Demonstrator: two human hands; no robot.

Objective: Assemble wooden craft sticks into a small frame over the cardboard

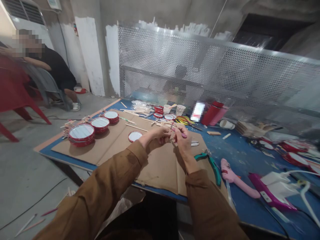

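**Q:** Hands?

**A:** Held close together, low over the cardboard. Left hand (156, 136) and right hand (182, 141) are both pinched on a slim pink-ended stick (184, 135), fingers closed; part of it is hidden by them.

**Q:** Directly around them?

**A:** Cardboard sheet (160, 170) underneath, on a blue table (240, 150). Green-handled pliers (208, 166) just right of the right hand; pink glue gun (231, 175) beyond those.

**Q:** Further out?

**A:** Red-rimmed round discs (81, 135) on the cardboard, left. Loose wooden sticks (136, 108) and a red flask (211, 113) toward the far edge. Behind, a perforated metal panel (200, 66). Upper left, a seated person (57, 66) in a black top, beside a red plastic chair (15, 90).
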